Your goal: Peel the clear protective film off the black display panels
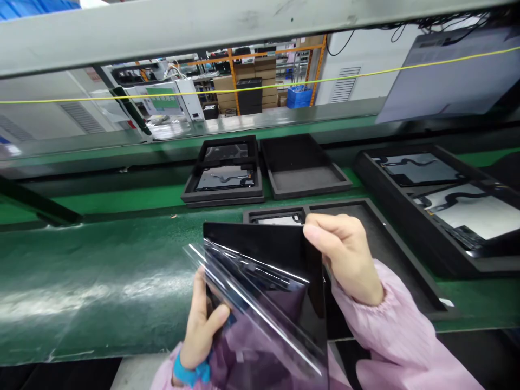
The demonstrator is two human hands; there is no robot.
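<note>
A flat black glass screen panel (260,244) is tilted up in front of me. Clear plastic film (244,298) lies loosely across its face, partly lifted, with bright creases running diagonally from upper left to lower right. My left hand (203,319) grips the panel's left edge, thumb in front, near the film; whether it also holds the film I cannot tell. At the top right corner, my right hand (345,254) pinches the panel between thumb and fingers. Just behind the panel is a black foam tray (402,254) with a part showing in its left compartment.
Farther back stand a foam tray with screen parts (221,197) and another foam tray (312,179). A larger tray (418,216) at right holds panels with ribbon cables. Green matting (101,281) covers the bench. A grey beam (244,24) and yellow cable (260,88) cross above.
</note>
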